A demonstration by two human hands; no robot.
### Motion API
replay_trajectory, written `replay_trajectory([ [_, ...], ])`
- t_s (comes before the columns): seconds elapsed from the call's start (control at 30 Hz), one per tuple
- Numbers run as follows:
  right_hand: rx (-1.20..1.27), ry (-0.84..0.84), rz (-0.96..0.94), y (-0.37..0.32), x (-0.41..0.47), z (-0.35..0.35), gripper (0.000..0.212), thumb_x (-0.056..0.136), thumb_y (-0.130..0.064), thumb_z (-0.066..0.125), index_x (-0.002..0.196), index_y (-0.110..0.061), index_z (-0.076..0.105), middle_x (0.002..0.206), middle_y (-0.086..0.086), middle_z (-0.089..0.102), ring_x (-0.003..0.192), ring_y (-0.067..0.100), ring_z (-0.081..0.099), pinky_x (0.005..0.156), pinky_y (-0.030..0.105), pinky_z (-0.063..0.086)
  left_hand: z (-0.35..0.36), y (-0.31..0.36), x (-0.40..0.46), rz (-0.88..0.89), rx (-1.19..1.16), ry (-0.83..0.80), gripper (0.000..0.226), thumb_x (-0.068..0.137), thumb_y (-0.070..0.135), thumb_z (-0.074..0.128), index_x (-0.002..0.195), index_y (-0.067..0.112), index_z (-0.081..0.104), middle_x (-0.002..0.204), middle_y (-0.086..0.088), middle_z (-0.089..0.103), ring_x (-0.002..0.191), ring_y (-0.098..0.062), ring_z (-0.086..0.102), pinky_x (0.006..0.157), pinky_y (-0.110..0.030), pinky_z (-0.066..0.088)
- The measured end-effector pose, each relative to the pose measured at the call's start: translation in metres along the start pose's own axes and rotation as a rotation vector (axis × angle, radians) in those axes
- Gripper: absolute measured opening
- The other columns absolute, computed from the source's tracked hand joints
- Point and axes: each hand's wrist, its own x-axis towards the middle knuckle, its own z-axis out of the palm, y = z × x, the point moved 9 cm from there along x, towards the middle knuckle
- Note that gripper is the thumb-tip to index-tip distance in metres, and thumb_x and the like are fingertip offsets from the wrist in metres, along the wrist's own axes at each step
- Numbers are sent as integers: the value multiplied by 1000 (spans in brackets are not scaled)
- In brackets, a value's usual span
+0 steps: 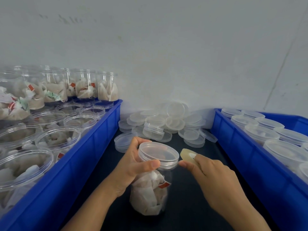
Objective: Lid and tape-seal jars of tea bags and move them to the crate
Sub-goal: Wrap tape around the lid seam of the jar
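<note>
Dark tabletop (191, 205) w/ pale wall behind. Far left, blue crate (93, 157) is sitting packed w/ open, unlidded jars of tea bags (55, 139), plenty left to do. Centre: left hand (131, 165) is gripping the lidded jar (155, 180) just under its lid (158, 154); lid looks on, sealing seems underway. Spare lids (163, 124) are piling up behind. Right hand (211, 177) is pinching a tape roll (188, 155) beside the rim. Right crate (260, 155) is holding lidded jars, prob. finished.

A pale grey wall (166, 47) rises behind the dark bench top (188, 205), scuffed with faint marks near its upper left and crossed by a thin slanting line at right.
</note>
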Motion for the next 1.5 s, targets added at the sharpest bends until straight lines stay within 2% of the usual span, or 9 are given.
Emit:
replay_trajectory([
  [0.17, 127, -41, 9, 0, 2, 10, 76, 64, -80, -2, 82, -25, 46, 72, -4, 52, 60, 9, 47, 56, 23, 41, 4, 2, -2, -20, -20, -45, 114, 32, 60, 91, 123, 12, 43, 104, 6, 72, 101, -11, 68, 80, -18, 52],
  [0.37, 279, -61, 49, 1, 2, 17, 79, 65, -82, 6, 79, -19, 52, 68, -4, 52, 58, 9, 45, 61, 31, 44, 3, 4, -3, 13, 9, -11, 111, 39, 68, 86, 128, 13, 48, 112, 0, 70, 108, -13, 66, 86, -19, 51],
  [0.47, 264, -18, 41, -1, 1, 15, 72, 72, -81, 10, 73, -21, 49, 64, -4, 49, 56, 8, 44, 59, 28, 43, 2, 6, -3, 36, 58, -12, 99, 53, 69, 79, 135, 22, 50, 122, 2, 69, 117, -12, 62, 98, -24, 49],
  [0.6, 247, -10, 71, -1, -1, 15, 71, 74, -80, 10, 73, -21, 49, 63, -4, 49, 56, 8, 45, 61, 29, 46, -2, 12, -5, 131, 116, 89, 67, 77, 60, 60, 139, 43, 42, 141, 23, 50, 130, 9, 44, 99, -7, 39],
  [0.73, 259, 8, 78, -4, -3, 15, 71, 71, -79, 6, 71, -20, 46, 62, -4, 48, 55, 9, 44, 58, 27, 44, 7, 16, -9, 194, 269, 122, 49, 88, 64, 37, 135, 48, 45, 134, 26, 53, 129, 3, 47, 106, -25, 36],
  [0.83, 271, -3, 75, -7, -4, 18, 69, 72, -76, 5, 69, -20, 45, 61, -5, 47, 54, 8, 43, 58, 27, 45, 10, 21, -11, 260, 367, 143, 55, 90, 63, 31, 136, 34, 44, 120, 21, 62, 116, -3, 58, 97, -22, 46],
  [1.03, 292, -11, 66, -8, -3, 18, 68, 72, -75, 7, 68, -20, 46, 60, -4, 47, 53, 8, 42, 56, 25, 43, 6, 17, -9, 219, 335, 134, 59, 75, 63, 60, 127, 40, 45, 117, 14, 65, 107, -6, 66, 82, -19, 53],
  [1.17, 275, -36, 71, -6, -2, 20, 73, 69, -76, 4, 71, -20, 50, 62, -3, 50, 55, 8, 46, 60, 27, 47, 6, 18, -8, 215, 342, 162, 66, 66, 58, 72, 124, 39, 46, 118, 17, 63, 109, -4, 63, 85, -18, 53],
  [1.5, 241, -46, 76, -9, -2, 21, 77, 64, -77, -2, 71, -21, 50, 62, -4, 51, 55, 8, 46, 63, 29, 50, 10, 25, -13, 222, 537, 284, 86, 55, 75, 66, 128, 37, 40, 117, 18, 58, 110, -2, 58, 93, -32, 53],
])
